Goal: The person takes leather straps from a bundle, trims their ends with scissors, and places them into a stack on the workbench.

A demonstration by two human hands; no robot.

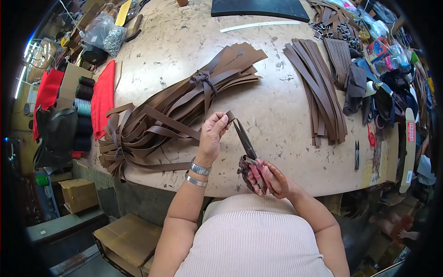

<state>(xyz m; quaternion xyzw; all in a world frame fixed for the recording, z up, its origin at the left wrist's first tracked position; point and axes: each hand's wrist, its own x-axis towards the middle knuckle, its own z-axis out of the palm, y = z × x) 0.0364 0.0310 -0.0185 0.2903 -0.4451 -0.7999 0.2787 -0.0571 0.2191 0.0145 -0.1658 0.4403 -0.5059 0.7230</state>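
Note:
My left hand pinches the end of a brown strip above the table. In my right hand are scissors with dark blades and pink-wrapped handles, pointing up and left. The blade tips are close beside the strip end. A crumpled dark piece hangs at the scissor handles. Left of my hands lies a large bundle of brown strips, tied with dark ties. To the right rests a second group of brown strips.
On the worktable are a white strip, a black slab and small dark snips. Thread spools and red material stand left. Straps with metal buckles are piled at the back right.

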